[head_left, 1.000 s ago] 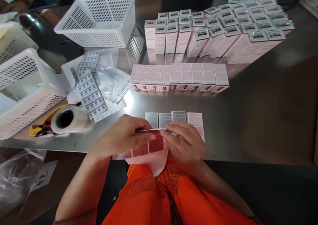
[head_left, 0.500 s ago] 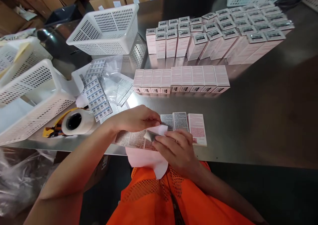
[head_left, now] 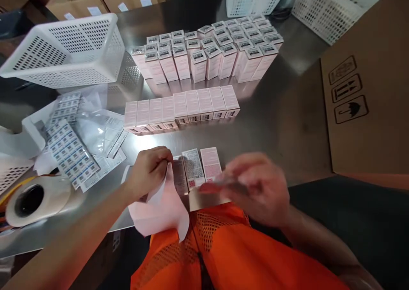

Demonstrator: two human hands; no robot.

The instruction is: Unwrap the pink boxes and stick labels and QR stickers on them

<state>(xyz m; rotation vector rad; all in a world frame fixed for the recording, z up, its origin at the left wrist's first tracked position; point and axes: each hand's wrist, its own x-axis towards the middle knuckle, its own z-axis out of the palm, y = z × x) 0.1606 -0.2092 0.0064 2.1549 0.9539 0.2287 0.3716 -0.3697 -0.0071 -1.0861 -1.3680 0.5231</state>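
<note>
My left hand (head_left: 151, 170) is closed on a pale pink sheet of paper (head_left: 159, 215), pinched at its top corner, which hangs curled over the table's front edge. Just right of it lie flat small boxes: a grey-printed box (head_left: 192, 169) and a pink-printed box (head_left: 210, 162). Smeared by motion, my right hand (head_left: 255, 187) hovers right of these boxes with its fingers bent together. At its fingertips is a thin strip-like piece (head_left: 225, 187), too blurred to name. A plain beige box side (head_left: 204, 200) shows below it.
Behind is a row of pink boxes (head_left: 182, 106), then a block of upright boxes (head_left: 204, 51). At left are a white basket (head_left: 73, 55), sticker sheets (head_left: 72, 149) and a tape roll (head_left: 35, 200). A cardboard carton (head_left: 367, 89) stands at right.
My hands were together over the boxes at the paper; my right hand has moved away to the right. My left hand keeps hold of the paper. The view has swung right, bringing the carton in.
</note>
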